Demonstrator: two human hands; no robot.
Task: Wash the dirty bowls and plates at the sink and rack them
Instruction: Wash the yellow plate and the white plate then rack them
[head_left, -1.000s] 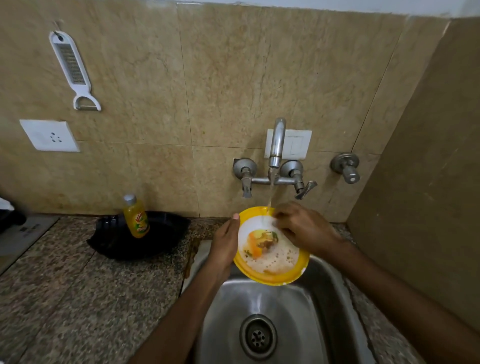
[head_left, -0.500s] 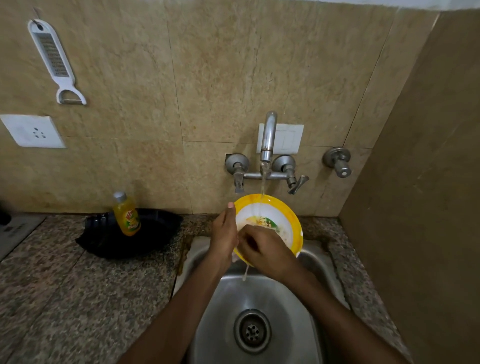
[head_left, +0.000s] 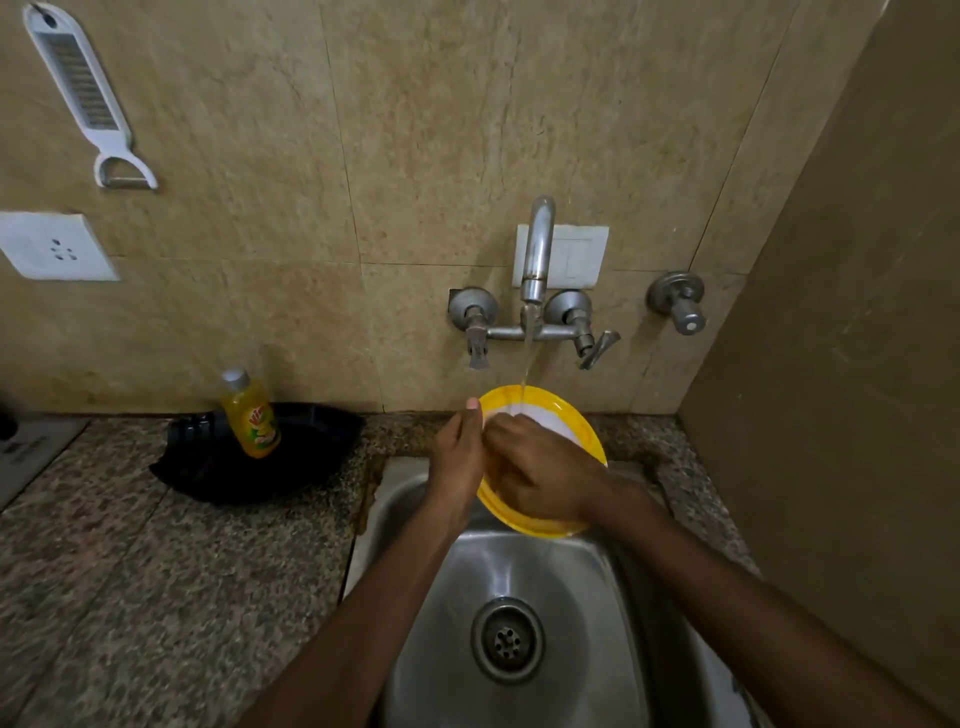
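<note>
A yellow-rimmed plate (head_left: 569, 423) with a white middle is held tilted over the steel sink (head_left: 587, 582), under the running tap (head_left: 537, 254). My left hand (head_left: 457, 462) grips the plate's left edge, thumb up on the rim. My right hand (head_left: 543, 475) lies across the plate's face with fingers curled against it, covering most of the middle. Whether it holds a scrubber is hidden. A thin stream of water falls onto the plate's top edge.
A yellow dish-soap bottle (head_left: 249, 415) stands in a black tray (head_left: 311, 457) on the granite counter (head_left: 156, 571) left of the sink. A peeler (head_left: 85, 93) and a wall socket (head_left: 54, 249) hang on the tiled wall. A side wall (head_left: 841, 415) stands close on the right.
The plate has tilted up more steeply toward the tap. My right hand has slid from the plate's top edge down over its middle, covering the food residue seen earlier.
</note>
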